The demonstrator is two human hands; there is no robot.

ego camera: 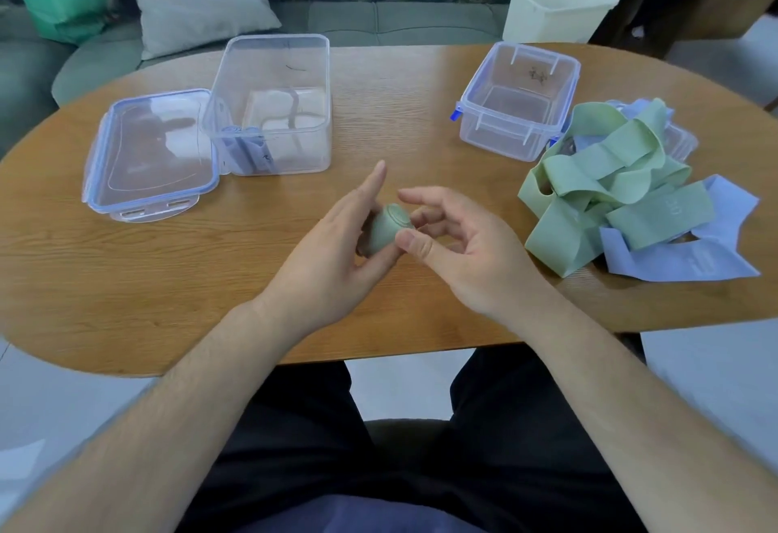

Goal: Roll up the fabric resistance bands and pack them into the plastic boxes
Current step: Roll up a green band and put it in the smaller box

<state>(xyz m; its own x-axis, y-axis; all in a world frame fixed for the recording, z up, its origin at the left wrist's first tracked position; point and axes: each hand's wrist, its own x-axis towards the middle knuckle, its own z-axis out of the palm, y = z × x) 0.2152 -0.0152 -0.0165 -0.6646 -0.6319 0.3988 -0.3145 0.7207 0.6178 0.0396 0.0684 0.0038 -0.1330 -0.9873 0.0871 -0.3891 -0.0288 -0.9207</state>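
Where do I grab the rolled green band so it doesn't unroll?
Wrap the grip round the curved side of the rolled green band, coming from the left, where the left hand cups it. Its spiral end faces up; pressing there probably won't hold the layers.

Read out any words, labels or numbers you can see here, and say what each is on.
Pale print on a green band in the pile: too blurred to read.
White print on a blue band at the pile's near edge: too small to read.
Dark mark on the blue roll in the left box: unreadable.
Green roll: no print shows.
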